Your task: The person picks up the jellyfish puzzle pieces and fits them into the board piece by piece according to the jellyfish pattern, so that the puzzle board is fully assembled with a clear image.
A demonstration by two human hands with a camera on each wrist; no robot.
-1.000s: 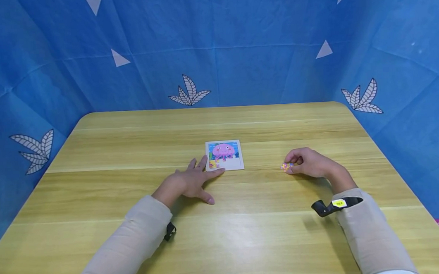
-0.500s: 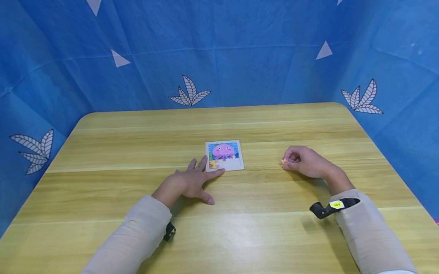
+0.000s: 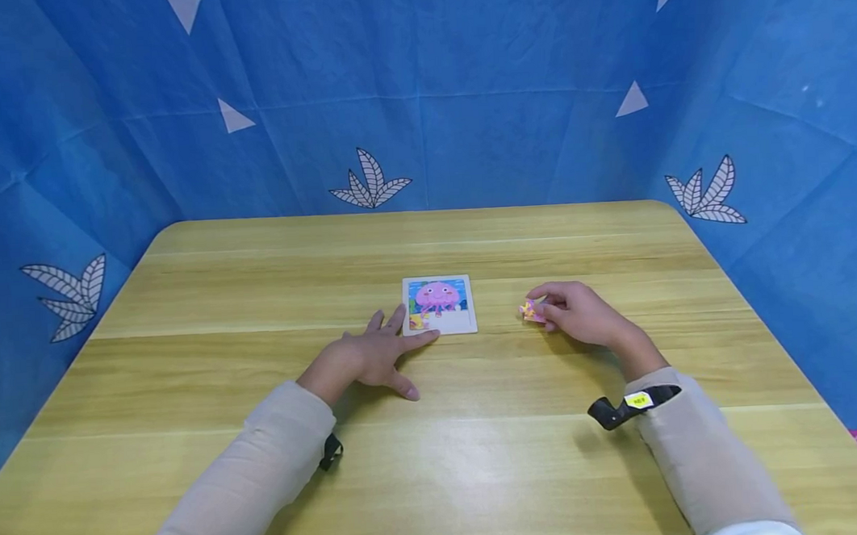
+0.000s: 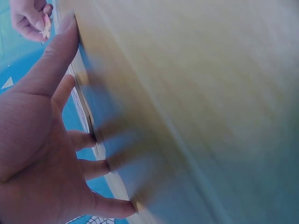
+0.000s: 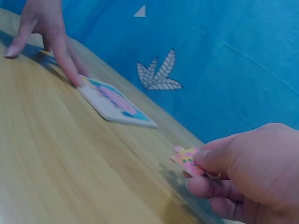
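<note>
A square jigsaw puzzle with a white border lies mid-table, showing a pink jellyfish over blue. Its lower right part is a bare white area, and a yellow piece fills the lower left corner. My left hand spreads its fingers at the puzzle's lower left edge, index fingertip on the border. To the right of the puzzle, my right hand pinches a small jigsaw piece between thumb and fingers, just above the table. The piece is yellow and pink with green dots; the thumb hides part of it.
The wood-grain table stretches out on all sides of the puzzle. A blue cloth backdrop with white leaf and triangle prints hangs behind and beside it. A black strap sits on the right sleeve.
My right hand has moved left toward the puzzle with the jigsaw piece, which has turned in the fingers. The left hand and the puzzle stay where they were.
</note>
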